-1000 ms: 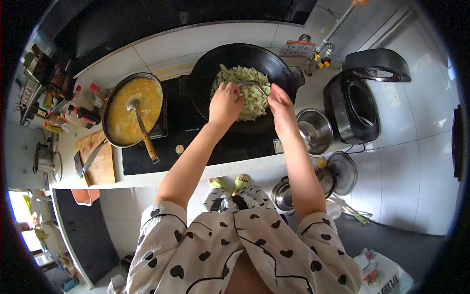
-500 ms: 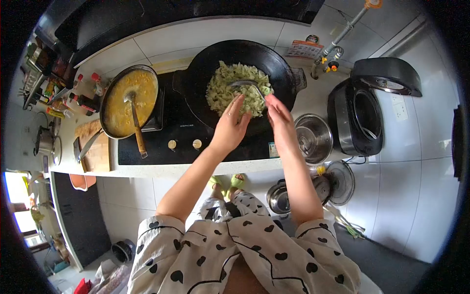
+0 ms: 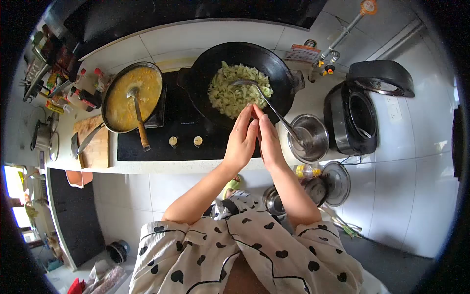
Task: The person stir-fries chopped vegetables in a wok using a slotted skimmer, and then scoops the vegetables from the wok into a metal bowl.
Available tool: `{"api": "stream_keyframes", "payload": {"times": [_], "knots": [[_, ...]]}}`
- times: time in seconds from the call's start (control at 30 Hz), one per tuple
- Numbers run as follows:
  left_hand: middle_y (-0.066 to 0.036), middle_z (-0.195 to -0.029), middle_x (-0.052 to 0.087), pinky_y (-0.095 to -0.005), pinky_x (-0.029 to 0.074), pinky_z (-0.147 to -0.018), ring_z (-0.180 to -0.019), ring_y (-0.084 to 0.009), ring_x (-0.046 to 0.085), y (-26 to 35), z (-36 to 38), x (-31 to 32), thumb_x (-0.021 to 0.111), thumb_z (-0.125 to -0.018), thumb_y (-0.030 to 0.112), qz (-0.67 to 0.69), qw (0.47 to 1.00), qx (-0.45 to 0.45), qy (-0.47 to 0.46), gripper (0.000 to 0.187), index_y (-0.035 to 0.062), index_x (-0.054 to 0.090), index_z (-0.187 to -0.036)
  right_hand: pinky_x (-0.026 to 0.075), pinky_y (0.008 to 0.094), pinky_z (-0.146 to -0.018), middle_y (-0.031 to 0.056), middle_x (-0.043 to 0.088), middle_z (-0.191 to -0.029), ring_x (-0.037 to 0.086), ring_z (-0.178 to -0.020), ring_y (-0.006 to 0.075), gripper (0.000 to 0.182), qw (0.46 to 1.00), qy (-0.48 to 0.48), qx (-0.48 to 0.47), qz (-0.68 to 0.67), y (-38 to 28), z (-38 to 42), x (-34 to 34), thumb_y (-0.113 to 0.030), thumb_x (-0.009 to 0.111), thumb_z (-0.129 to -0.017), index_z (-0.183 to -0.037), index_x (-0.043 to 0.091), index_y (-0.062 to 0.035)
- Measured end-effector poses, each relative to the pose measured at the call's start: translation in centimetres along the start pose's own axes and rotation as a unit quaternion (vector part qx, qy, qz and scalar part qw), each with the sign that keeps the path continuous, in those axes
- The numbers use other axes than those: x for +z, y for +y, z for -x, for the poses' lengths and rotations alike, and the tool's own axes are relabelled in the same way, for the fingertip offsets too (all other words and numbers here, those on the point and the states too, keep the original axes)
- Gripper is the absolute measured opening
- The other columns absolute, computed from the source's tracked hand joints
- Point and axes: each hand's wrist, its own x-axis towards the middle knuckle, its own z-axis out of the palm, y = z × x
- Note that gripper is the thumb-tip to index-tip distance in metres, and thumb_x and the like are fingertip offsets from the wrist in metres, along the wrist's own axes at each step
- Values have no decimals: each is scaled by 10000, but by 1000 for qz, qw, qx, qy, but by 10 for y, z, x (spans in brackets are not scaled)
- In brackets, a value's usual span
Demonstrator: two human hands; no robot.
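Observation:
My left hand (image 3: 242,142) and my right hand (image 3: 269,140) are over the front edge of the wok (image 3: 196,68), palms facing and fingertips meeting. Both have their fingers stretched out, and nothing shows in either one. Chopped pale green vegetables (image 3: 235,95) lie in the black wok. A long-handled metal cooking utensil (image 3: 274,109), a ladle or turner, rests with its head on them. Its handle slants past my right hand towards a steel bowl (image 3: 320,132) on the counter.
Left of the wok, a pan (image 3: 159,81) of yellow soupy food holds a wooden-handled ladle (image 3: 139,122). A cutting board (image 3: 98,152) with a knife (image 3: 90,140) lies further left, bottles (image 3: 85,98) behind. An open rice cooker (image 3: 338,117) stands right. Pots and lids (image 3: 338,183) are on the floor.
My hands have come together from apart over the wok and drawn back slightly towards me. The utensil's handle, earlier mostly hidden by my right hand, now shows.

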Motion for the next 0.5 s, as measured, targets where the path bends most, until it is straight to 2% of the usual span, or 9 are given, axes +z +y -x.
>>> {"api": "stream_keyframes", "payload": {"times": [0.13,0.23,0.33,0.5], "knots": [[-160,-1390,381,-301,299,-1043,-1286,-226,363,1,22,-17,423,-962,119,-10,1000,21,-2,441,-24,330,-1368,213,310,-1089,131,346,-1426,300,-1325,201,574,998,22,-12,-51,7,21,24,-402,373,-977,-1377,342,10],[-147,-1376,403,-298,305,-1039,-1269,-214,386,-8,41,-42,420,-958,101,27,1000,9,3,423,-16,357,-1360,221,311,-1086,135,365,-1412,317,-1316,203,565,999,9,-21,-34,26,35,42,-396,388,-975,-1371,356,6],[-122,-1364,424,-281,317,-1026,-1258,-192,400,-15,60,-69,407,-951,64,160,984,-80,12,407,9,389,-1353,261,310,-1068,151,414,-1371,367,-1285,201,507,999,35,7,-39,40,48,67,-329,423,-974,-1352,386,6],[-115,-1344,445,-246,322,-995,-1226,-168,420,-38,84,-102,380,-882,-52,208,970,-118,37,456,8,420,-1333,324,301,-1032,165,468,-1319,426,-1243,203,441,997,60,31,37,57,60,92,-250,447,-969,-1319,420,18]]}}
